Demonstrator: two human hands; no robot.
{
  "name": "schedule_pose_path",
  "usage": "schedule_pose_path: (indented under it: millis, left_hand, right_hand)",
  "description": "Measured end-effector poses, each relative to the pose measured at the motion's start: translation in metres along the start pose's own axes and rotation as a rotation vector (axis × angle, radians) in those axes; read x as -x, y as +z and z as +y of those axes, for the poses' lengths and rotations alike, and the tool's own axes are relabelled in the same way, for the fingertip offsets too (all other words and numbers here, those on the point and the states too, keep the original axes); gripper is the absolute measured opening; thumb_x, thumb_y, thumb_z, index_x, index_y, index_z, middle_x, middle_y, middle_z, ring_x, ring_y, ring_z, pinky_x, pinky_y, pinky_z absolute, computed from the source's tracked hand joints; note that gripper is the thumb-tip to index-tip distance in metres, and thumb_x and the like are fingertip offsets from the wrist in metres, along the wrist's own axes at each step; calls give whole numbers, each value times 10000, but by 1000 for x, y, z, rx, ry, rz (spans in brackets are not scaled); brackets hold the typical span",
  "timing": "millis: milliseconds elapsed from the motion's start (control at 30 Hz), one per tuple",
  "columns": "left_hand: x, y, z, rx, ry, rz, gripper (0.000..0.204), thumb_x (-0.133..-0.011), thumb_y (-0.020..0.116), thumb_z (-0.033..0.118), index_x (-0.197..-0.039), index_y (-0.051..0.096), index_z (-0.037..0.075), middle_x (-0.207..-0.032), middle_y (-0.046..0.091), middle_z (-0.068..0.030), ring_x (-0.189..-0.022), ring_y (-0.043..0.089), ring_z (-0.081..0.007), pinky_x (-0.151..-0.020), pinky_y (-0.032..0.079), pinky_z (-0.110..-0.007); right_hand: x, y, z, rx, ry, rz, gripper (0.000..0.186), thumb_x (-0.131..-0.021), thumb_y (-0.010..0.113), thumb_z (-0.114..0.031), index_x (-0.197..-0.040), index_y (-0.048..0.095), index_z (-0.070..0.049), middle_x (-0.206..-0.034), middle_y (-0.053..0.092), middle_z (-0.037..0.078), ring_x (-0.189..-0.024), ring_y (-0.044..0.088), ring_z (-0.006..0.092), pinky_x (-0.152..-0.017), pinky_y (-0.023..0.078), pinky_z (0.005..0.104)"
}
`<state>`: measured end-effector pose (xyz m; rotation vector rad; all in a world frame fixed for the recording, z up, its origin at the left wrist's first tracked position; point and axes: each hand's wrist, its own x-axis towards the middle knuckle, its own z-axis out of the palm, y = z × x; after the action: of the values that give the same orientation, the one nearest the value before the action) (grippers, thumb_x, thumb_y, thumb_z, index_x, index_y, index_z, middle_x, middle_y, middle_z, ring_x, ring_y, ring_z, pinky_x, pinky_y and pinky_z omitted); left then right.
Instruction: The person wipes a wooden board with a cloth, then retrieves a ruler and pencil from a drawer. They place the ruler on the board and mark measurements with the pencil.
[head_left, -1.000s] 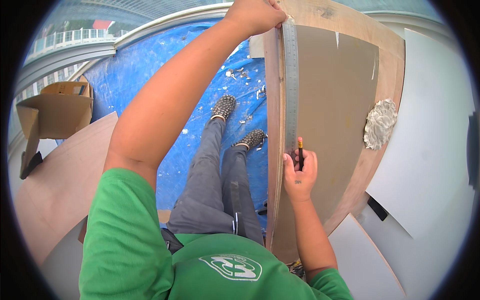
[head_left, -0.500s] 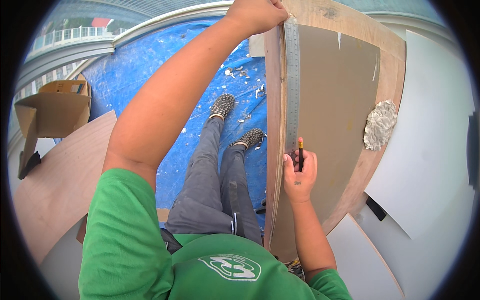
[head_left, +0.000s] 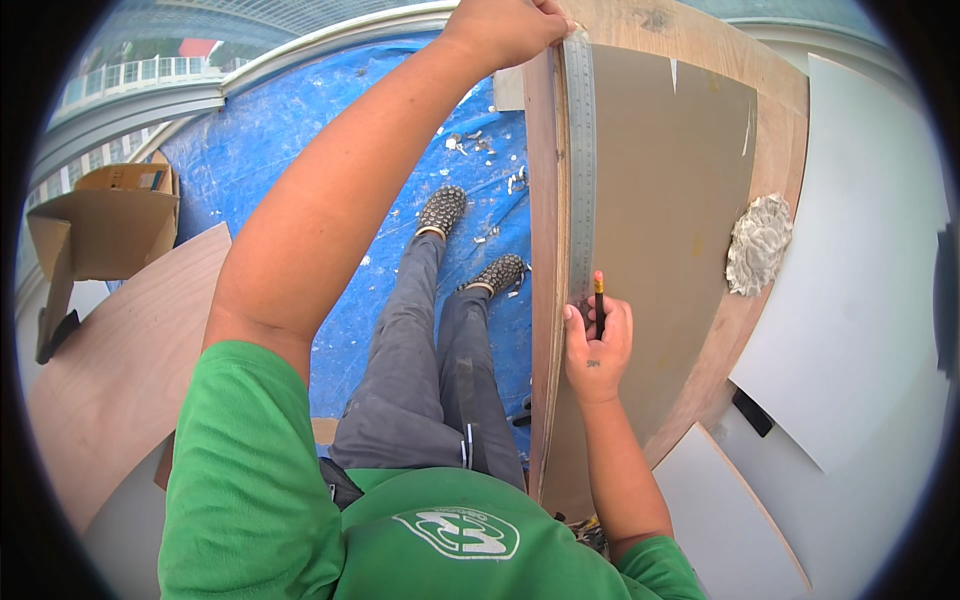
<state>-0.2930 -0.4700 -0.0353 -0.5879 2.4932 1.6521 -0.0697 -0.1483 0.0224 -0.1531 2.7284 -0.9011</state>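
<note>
Holding pencil [head_left: 599, 300] over panel [head_left: 670, 180] — blue tarp [head_left: 285, 125], cardboard [head_left: 120, 240]

Against half a second ago, the view is shifted slightly: the wooden panel [head_left: 670, 180], metal ruler [head_left: 581, 130], left hand [head_left: 500, 35] and pencil [head_left: 599, 295] appear a touch farther left and toward the far side.

head view | left of pair | wide fisheye | faces down | close above green shirt [head_left: 380, 560]
</note>
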Motion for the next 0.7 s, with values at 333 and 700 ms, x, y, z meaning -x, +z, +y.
schedule_pose_path:
  millis: [333,700]
  left_hand:
    - [5,1,1,-13,4,28,273,-839,774,284,-846,793,11,-722,743,-143,-659,712,-223,-666,556,-373]
    - [10,1,5,-56,32,80,277,-849,755,279,-899,781,8,-780,734,-155,-729,712,-273,-726,561,-396]
  right_hand:
    - [0,0,-3,-2,36,-3,254,-882,795,-112,-1061,642,-18,-918,603,60,-780,556,174,-609,472,304]
    - [0,-2,-7,-20,118,-33,286,-882,815,-109,-1069,632,7,-978,554,69,-786,531,149,-646,477,281]
